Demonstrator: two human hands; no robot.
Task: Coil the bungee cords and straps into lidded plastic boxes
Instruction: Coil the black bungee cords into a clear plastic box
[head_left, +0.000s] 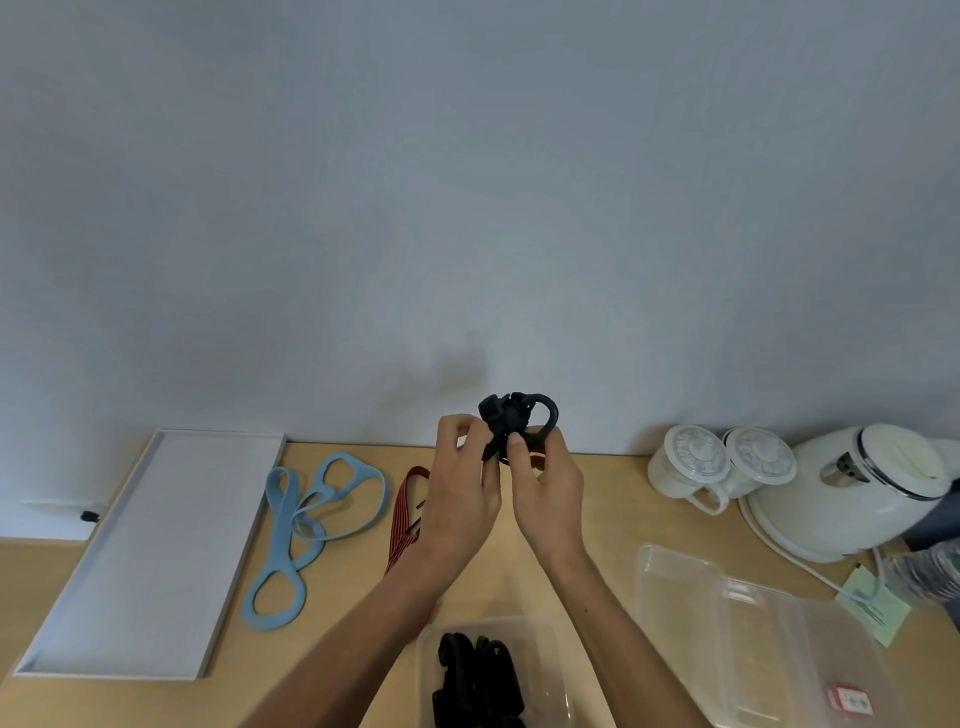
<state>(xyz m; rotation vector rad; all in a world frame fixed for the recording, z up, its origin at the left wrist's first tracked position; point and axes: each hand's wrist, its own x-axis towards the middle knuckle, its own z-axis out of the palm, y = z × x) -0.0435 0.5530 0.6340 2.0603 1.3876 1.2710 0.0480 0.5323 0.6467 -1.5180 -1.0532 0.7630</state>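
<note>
A black bungee cord (511, 418), bunched into a small coil with a hook curving out to the right, is raised above the wooden table. My left hand (462, 488) pinches its left side and my right hand (545, 493) grips its right side, fingers curled round it. Below, at the near edge, a clear plastic box (540, 639) holds another coiled black cord (478, 680). A light blue strap (311, 525) lies in loops on the table to the left. A red striped strap (405, 519) lies beside it, partly hidden by my left forearm.
A white shallow tray (140, 561) sits at the left. Clear plastic boxes and lids (753, 639) lie at the right. Two white lidded cups (722, 462) and a white kettle (852, 493) stand at the back right against the wall, with a green paper note (878, 608) near them.
</note>
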